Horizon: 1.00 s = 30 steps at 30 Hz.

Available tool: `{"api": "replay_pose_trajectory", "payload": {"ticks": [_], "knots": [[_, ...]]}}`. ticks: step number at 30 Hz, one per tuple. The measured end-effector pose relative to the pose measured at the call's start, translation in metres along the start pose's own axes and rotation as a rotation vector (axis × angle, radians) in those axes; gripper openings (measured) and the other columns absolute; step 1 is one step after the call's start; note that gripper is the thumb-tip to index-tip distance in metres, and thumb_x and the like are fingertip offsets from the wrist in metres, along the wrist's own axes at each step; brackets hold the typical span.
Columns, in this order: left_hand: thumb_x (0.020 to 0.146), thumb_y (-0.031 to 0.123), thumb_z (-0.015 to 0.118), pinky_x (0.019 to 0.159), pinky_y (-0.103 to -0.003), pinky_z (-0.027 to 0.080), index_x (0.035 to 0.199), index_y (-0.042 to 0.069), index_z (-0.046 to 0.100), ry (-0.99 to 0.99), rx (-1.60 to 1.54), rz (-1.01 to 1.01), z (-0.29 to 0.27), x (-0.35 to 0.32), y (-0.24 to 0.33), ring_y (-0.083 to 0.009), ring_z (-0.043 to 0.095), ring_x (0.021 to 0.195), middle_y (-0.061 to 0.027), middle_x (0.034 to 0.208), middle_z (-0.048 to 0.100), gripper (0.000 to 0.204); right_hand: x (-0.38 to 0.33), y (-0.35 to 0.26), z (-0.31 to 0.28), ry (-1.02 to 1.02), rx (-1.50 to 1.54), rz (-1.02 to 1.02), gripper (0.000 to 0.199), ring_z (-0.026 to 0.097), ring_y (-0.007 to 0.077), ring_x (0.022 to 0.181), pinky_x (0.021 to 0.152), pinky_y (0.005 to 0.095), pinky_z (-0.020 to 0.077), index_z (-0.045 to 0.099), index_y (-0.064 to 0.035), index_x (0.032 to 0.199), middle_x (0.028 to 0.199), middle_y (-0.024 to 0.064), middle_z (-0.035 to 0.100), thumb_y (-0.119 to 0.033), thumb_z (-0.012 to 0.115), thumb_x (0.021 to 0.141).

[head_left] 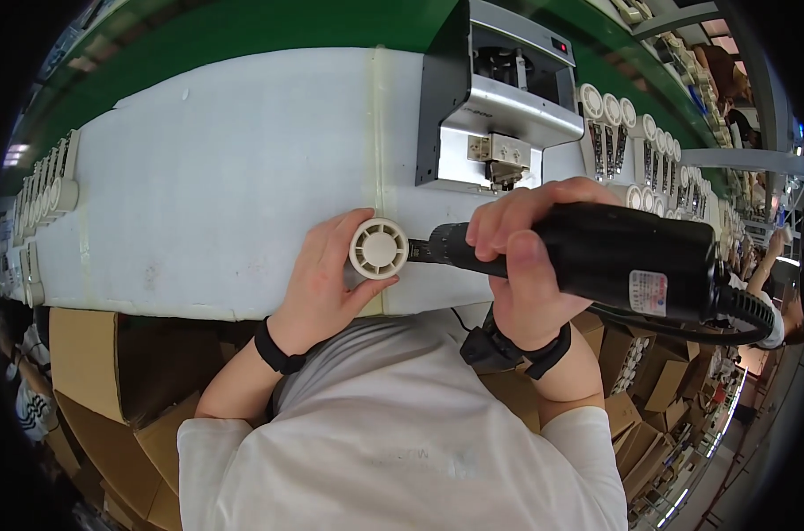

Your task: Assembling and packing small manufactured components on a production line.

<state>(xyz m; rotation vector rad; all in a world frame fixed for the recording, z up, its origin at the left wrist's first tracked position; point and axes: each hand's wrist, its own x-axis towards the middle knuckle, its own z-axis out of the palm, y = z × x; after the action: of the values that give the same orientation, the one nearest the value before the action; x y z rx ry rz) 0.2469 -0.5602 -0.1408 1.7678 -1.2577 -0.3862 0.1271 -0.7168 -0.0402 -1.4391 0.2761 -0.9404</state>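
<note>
My left hand [329, 270] is closed around a round cream-coloured plastic part [379, 249], with a slotted rim and a plain disc in its middle. Thumb and fingers grip it from its left side. In my right hand [535, 257] is a black corded electric screwdriver [628, 257], lying level with its nose toward the left. The screwdriver's tip meets the right side of the round part, where a short dark piece shows; the exact contact is too small to make out. Both hands are above the white work surface, close to its front edge.
Beyond my right hand stands a silver and black machine [506, 97] with a small red display. Rows of similar round parts with dark stems [610, 133] are at the right, more pale parts [52, 190] at the far left. Cardboard boxes [88, 363] stand below the table edge.
</note>
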Motion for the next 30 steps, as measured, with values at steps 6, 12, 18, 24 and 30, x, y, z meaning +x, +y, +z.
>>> {"api": "replay_pose_trajectory", "payload": {"ticks": [6, 12, 18, 24, 30], "knots": [[0.072, 0.017, 0.082, 0.097, -0.043, 0.043, 0.133, 0.004, 0.046, -0.021, -0.008, -0.023, -0.001, 0.000, 0.001, -0.0350, 0.051, 0.117, -0.0137, 0.129, 0.055, 0.072, 0.001, 0.004, 0.006, -0.007, -0.048, 0.049, 0.043, 0.051, 0.0165, 0.062, 0.060, 0.0350, 0.0468, 0.042, -0.0090, 0.118, 0.072, 0.0048, 0.052, -0.013, 0.070, 0.086], [0.072, 0.018, 0.082, 0.097, -0.043, 0.043, 0.133, 0.004, 0.046, -0.017, -0.004, -0.020, 0.001, -0.002, -0.001, -0.0348, 0.052, 0.116, -0.0135, 0.129, 0.055, 0.072, 0.002, 0.007, 0.009, 0.018, 0.027, 0.070, 0.042, 0.051, 0.0165, 0.061, 0.060, 0.0349, 0.0473, 0.042, -0.0090, 0.117, 0.072, 0.0051, 0.053, -0.012, 0.070, 0.086], [0.071, 0.017, 0.082, 0.097, -0.043, 0.043, 0.133, 0.005, 0.046, -0.021, -0.012, -0.026, 0.001, -0.002, 0.001, -0.0348, 0.051, 0.116, -0.0135, 0.129, 0.055, 0.073, 0.001, 0.007, 0.006, -0.020, -0.042, 0.048, 0.041, 0.052, 0.0163, 0.062, 0.060, 0.0347, 0.0473, 0.042, -0.0093, 0.115, 0.074, 0.0054, 0.053, -0.013, 0.070, 0.086], [0.073, 0.020, 0.082, 0.096, -0.042, 0.043, 0.132, 0.002, 0.046, -0.018, 0.000, -0.014, -0.001, 0.004, 0.000, -0.0359, 0.052, 0.112, -0.0170, 0.124, 0.055, 0.071, 0.011, 0.009, -0.003, -0.277, -0.307, -0.037, 0.039, 0.052, 0.0160, 0.063, 0.062, 0.0350, 0.0489, 0.038, -0.0091, 0.112, 0.076, 0.0073, 0.054, -0.005, 0.067, 0.086], [0.074, 0.022, 0.081, 0.096, -0.043, 0.043, 0.132, 0.002, 0.046, -0.012, -0.007, -0.017, -0.005, 0.001, 0.002, -0.0368, 0.052, 0.113, -0.0177, 0.124, 0.056, 0.071, 0.008, 0.013, 0.004, -0.309, -0.257, -0.014, 0.039, 0.054, 0.0165, 0.065, 0.065, 0.0347, 0.0512, 0.034, -0.0080, 0.111, 0.080, 0.0101, 0.055, 0.005, 0.060, 0.084]]}}
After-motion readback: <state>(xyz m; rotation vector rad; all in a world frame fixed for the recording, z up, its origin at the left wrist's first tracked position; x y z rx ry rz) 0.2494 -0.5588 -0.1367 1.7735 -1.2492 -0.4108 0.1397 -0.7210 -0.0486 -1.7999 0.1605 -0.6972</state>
